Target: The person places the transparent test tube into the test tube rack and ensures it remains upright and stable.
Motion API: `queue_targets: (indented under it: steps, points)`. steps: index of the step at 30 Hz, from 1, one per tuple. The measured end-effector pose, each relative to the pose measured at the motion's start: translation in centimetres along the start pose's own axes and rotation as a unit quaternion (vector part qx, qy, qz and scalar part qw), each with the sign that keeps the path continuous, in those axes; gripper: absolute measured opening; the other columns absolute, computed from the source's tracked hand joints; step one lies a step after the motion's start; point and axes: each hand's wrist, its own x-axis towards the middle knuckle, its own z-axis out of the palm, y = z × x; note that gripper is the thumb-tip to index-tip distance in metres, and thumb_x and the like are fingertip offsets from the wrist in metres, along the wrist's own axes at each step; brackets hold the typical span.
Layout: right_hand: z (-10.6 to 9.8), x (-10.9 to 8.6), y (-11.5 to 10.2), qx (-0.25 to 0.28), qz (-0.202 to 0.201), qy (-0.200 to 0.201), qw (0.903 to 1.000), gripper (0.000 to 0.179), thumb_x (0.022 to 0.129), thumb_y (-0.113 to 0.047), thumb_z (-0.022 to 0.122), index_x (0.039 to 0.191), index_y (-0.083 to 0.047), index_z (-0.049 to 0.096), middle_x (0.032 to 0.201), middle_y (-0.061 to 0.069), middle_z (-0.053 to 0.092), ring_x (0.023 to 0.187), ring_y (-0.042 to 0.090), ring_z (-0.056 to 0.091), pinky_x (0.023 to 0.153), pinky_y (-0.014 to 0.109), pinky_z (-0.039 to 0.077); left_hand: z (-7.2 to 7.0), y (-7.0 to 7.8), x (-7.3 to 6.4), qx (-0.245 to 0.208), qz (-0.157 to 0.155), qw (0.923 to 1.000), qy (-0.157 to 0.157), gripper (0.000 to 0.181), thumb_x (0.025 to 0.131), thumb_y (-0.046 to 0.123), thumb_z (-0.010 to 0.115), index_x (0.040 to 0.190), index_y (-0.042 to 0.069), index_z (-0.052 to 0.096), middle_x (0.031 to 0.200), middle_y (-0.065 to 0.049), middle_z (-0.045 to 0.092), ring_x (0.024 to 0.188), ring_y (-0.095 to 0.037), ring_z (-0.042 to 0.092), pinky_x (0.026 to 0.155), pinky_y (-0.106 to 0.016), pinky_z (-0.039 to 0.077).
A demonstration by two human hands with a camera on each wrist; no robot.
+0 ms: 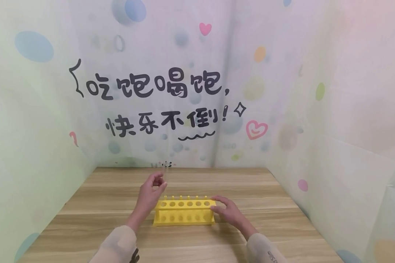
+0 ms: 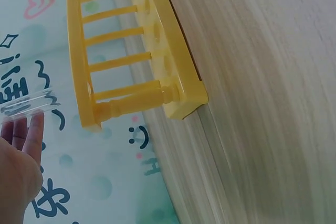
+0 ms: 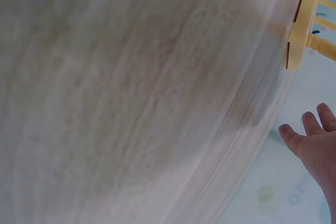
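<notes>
A yellow test tube rack stands on the wooden table, with a row of round holes along its top plate. My left hand is raised above the rack's left end and pinches a clear test tube between thumb and fingers. The tube is upright and faint against the wall in the head view. At the rack's right end, my right hand grips the top plate's corner, index finger behind and thumb in front. Several of its fingers show spread in the right wrist view, where the thumb and index finger are out of frame.
The wooden table reaches back to a white wall sheet printed with dark characters, dots and hearts. Similar sheets hang along the left and right sides. Thin pegs rise along the rack's back edge.
</notes>
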Motion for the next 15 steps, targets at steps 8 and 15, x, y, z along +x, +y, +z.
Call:
queue_targets:
  steps: [8, 15]
  points:
    - [-0.1, -0.1, 0.0, 0.000, -0.005, -0.005, 1.0000, 0.039, 0.092, -0.030, 0.069, 0.127, -0.014, 0.065, 0.139, 0.015, 0.056, 0.135, 0.043, 0.041, 0.108, 0.067, 0.030, -0.4, -0.7, -0.3, 0.006, -0.005, 0.9999, -0.012, 0.039, 0.094, 0.011, 0.067, 0.130, 0.003, 0.054, 0.107, -0.009, 0.063, 0.102, -0.024, 0.060, 0.087, -0.030, 0.055]
    - [-0.1, 0.0, 0.0, -0.004, -0.009, -0.010, 0.9999, 0.040, 0.093, -0.032, 0.069, 0.128, -0.013, 0.065, 0.140, 0.017, 0.055, 0.135, 0.044, 0.040, 0.107, 0.067, 0.029, -0.4, -1.1, -0.6, 0.020, -0.004, 0.9996, -0.020, 0.038, 0.093, 0.010, 0.067, 0.128, 0.002, 0.054, 0.105, -0.008, 0.062, 0.102, -0.023, 0.061, 0.087, -0.030, 0.055]
